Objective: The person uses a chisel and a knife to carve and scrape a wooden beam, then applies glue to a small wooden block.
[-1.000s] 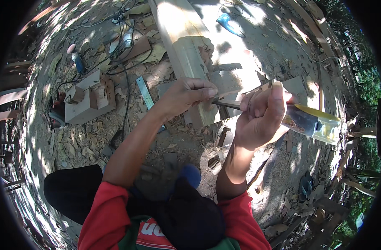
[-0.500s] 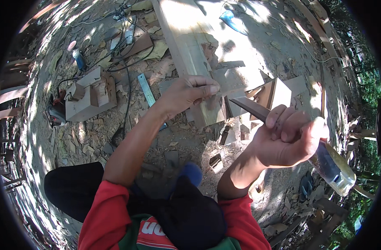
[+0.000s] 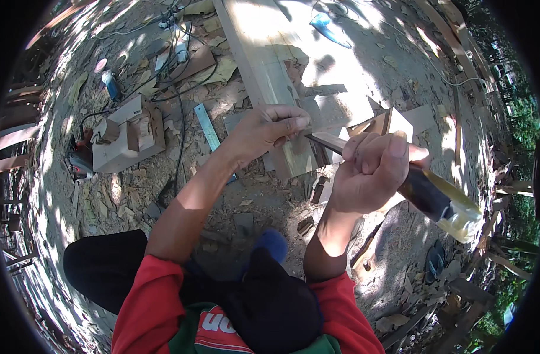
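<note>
My right hand (image 3: 373, 168) is wrapped round a wood chisel (image 3: 438, 203). Its thick dark handle with a pale yellowish end sticks out to the lower right. The narrow blade points left, its tip a short way from the fingertips of my left hand (image 3: 273, 127). Thumb and forefinger of that hand are pinched together above the near end of a long wooden plank (image 3: 264, 71); whatever they hold is too small to make out. Right of the plank's end, partly behind the chisel, lies a cut wooden block (image 3: 400, 127).
A metal ruler (image 3: 207, 127) lies left of the plank. Farther left are a notched wooden block (image 3: 131, 138), a red and black power tool (image 3: 80, 162), a blue can (image 3: 110, 85) and dark cables (image 3: 181, 112). A blue object (image 3: 323, 23) lies far off. Shavings and leaves cover the ground.
My right hand has moved left with the chisel, bringing its blade tip closer to my left fingertips. My left hand has hardly moved and stays pinched.
</note>
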Tool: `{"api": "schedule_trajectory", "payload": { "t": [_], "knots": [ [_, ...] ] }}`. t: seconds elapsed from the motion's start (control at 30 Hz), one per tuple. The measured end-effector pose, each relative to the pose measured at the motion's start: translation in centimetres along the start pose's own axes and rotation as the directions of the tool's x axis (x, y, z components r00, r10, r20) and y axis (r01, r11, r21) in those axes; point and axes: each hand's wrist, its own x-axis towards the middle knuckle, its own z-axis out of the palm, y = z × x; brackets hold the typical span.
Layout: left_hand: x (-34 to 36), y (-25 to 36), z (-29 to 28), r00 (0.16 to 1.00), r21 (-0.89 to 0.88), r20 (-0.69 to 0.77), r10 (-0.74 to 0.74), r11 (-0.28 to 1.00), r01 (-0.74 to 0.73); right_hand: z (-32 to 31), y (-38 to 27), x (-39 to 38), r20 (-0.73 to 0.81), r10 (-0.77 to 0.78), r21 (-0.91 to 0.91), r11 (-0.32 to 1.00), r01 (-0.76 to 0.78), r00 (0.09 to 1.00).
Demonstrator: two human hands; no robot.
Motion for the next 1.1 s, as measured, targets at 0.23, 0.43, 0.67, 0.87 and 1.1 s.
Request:
{"api": "schedule_trajectory", "payload": {
  "t": [0.23,0.43,0.67,0.87,1.1],
  "knots": [
    [-0.1,0.1,-0.2,1.000,0.031,-0.009,0.012,0.999,-0.011,-2.1,-3.8,1.8,-0.072,-0.119,0.090,0.988,0.125,0.990],
    [-0.3,-0.1,-0.8,0.999,0.034,-0.031,0.010,0.999,-0.009,0.3,-0.1,-0.3,0.031,-0.016,0.032,0.999,0.015,0.999],
    [0.0,0.0,-0.1,0.999,0.007,-0.018,-0.029,1.000,0.029,-0.2,-1.5,-0.1,-0.078,-0.078,0.029,0.996,0.081,0.994],
    [-0.3,-0.1,-0.8,1.000,-0.021,-0.009,0.018,1.000,-0.018,-0.7,-2.3,0.3,-0.060,-0.094,0.050,0.994,0.097,0.994],
    [-0.3,-0.1,-0.2,1.000,0.061,-0.026,0.012,0.998,-0.010,0.3,0.3,-1.1,-0.079,-0.019,-0.032,0.999,0.016,0.997]
  ]
}}
